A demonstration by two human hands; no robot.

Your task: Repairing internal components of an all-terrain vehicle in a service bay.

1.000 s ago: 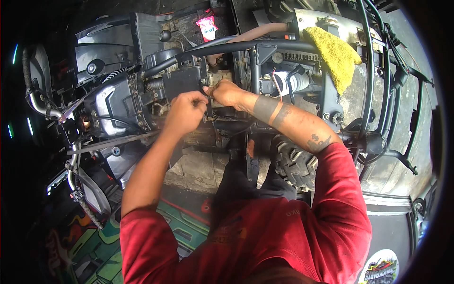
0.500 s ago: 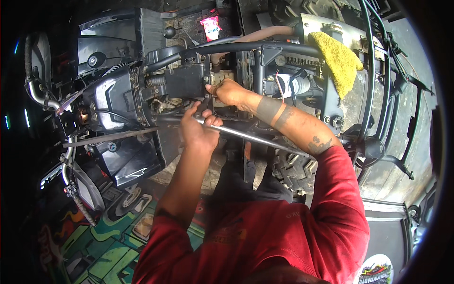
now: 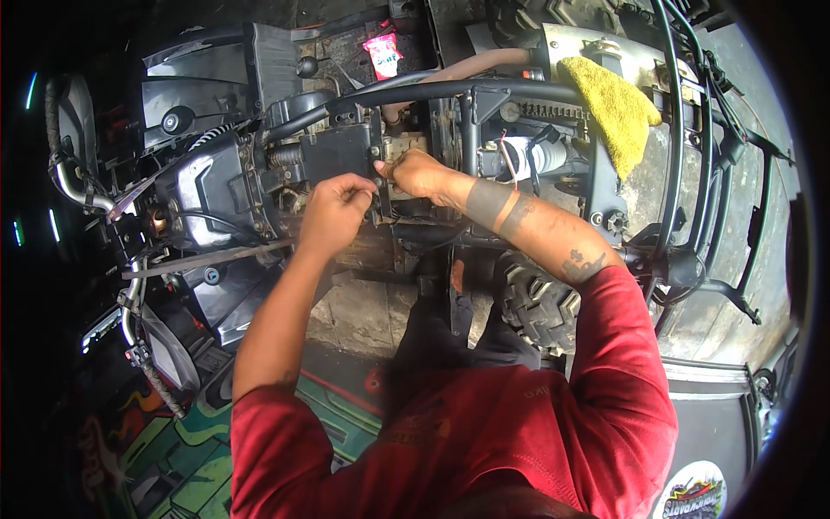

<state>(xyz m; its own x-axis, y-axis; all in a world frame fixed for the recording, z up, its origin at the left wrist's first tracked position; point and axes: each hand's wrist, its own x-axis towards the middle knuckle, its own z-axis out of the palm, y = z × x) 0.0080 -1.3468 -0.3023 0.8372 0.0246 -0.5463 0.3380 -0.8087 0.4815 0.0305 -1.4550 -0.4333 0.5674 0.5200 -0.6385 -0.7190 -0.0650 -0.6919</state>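
Observation:
My left hand (image 3: 335, 210) is over the middle of a stripped quad bike, thumb and fingertips pinched together beside a dark box-shaped cover (image 3: 339, 151). Whatever it pinches is too small to make out. Just to its right, my right hand (image 3: 417, 176) is curled closed against the engine area (image 3: 406, 143), its thumb near the edge of that cover. Anything inside its fingers is hidden. The two hands almost meet over a narrow upright bracket. Around them run the black frame tubes (image 3: 510, 89) of the quad bike.
A yellow cloth (image 3: 616, 112) hangs over the frame at right. A pink-and-white packet (image 3: 383, 55) lies on the far side. Handlebars (image 3: 130, 324) stick out at left, a knobby tyre (image 3: 542, 303) sits by my legs, and a tubular rack (image 3: 674, 164) stands at right.
The long chrome bar that my left hand held is gone from view. That hand has shifted left and up, its fingers now pinched. My right hand has stayed nearly in place.

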